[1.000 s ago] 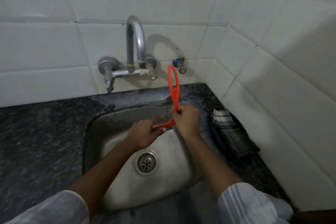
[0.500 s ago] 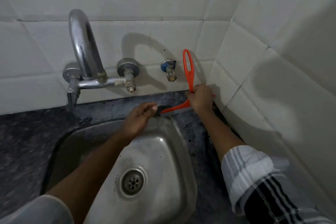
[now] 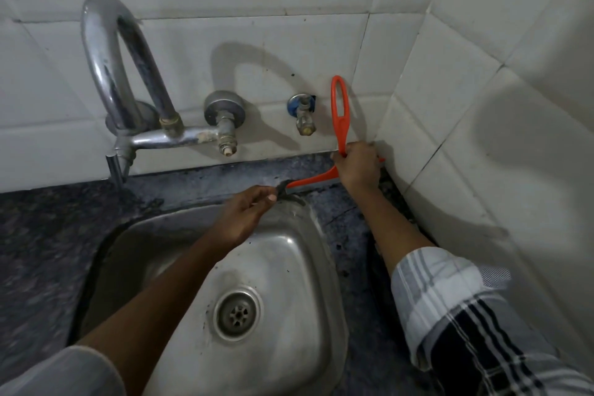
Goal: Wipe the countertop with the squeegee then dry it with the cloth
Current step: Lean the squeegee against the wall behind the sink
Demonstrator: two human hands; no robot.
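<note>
The orange squeegee (image 3: 340, 112) stands with its loop handle upright against the back wall tiles. Its blade (image 3: 313, 179) lies on the dark speckled countertop (image 3: 205, 180) behind the sink, in the back right corner. My right hand (image 3: 358, 165) grips it where handle meets blade. My left hand (image 3: 247, 214) reaches over the sink and pinches the black rubber at the blade's left end. Dark checked fabric (image 3: 482, 350) shows at the bottom right beside my striped sleeve; I cannot tell whether it is the cloth.
A steel sink (image 3: 289, 254) with a round drain (image 3: 238, 315) fills the middle. A curved chrome tap (image 3: 119, 74) and a small valve (image 3: 303, 116) stick out of the white tiled back wall. A tiled side wall (image 3: 482, 138) closes in the right.
The squeegee has moved from above the sink to the counter's back right corner, blade down. My left hand followed to the blade's left end. Little differs from half a second ago.
</note>
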